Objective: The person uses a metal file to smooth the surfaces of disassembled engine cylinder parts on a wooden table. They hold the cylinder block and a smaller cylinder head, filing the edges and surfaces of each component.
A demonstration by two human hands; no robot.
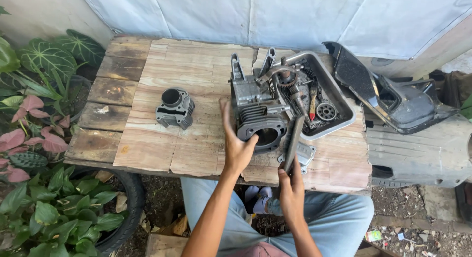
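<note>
A grey finned engine cylinder block (259, 117) lies on its side on the wooden table (147, 139), its round bore facing me. My left hand (236, 144) is open, fingers spread, its thumb at the rim of the bore. My right hand (291, 185) grips the lower end of a long dark flat bar (294, 141) that leans up beside the block. A second, smaller grey cylinder (175, 108) stands apart to the left.
A metal tray (344, 114) behind the block holds gears, a sprocket and small parts. A black plastic vehicle panel (388, 95) lies at right. Potted leafy plants (39, 139) and a tyre planter (125, 213) crowd the left. My knees in jeans are under the table edge.
</note>
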